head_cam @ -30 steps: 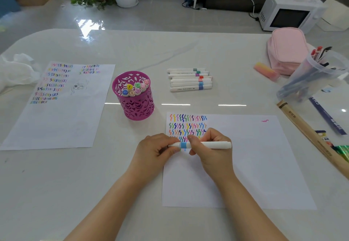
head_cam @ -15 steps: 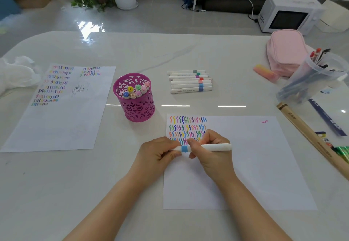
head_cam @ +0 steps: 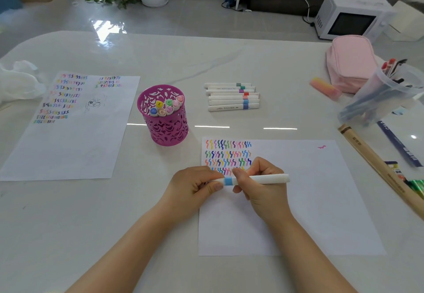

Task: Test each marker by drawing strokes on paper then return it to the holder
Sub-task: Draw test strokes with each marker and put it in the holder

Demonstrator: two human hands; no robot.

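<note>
I have the marker (head_cam: 252,179) level between both hands, just over the near-left part of the paper (head_cam: 309,201), at the lowest of the rows of coloured strokes (head_cam: 228,152). My right hand (head_cam: 261,184) is curled round the white barrel just to the right of the blue band (head_cam: 228,181), thumb and forefinger pinching it. My left hand (head_cam: 195,187) is closed round the other end, which its fingers hide, so I cannot tell whether the cap is seated, half off or free. I judge it a light, stiff plastic tube. It takes no force to carry, only to part or seat the cap, and that pull should run straight along the barrel rather than bend it. The smooth barrel could roll or slip in my fingers, so the place beside the band, where my right hand pinches, seems the best hold: near the joint and steady for drawing. The tip is the delicate part, soft felt I expect, and it would mark skin or paper at a touch, so I would hold my fingers clear of it. The pink holder (head_cam: 165,127) stands on the table beyond and to the left of the paper, with capped markers upright in it, and a row of markers (head_cam: 232,97) lies flat to its right. For the return I would take the marker at mid barrel and lower it in end first.
</note>
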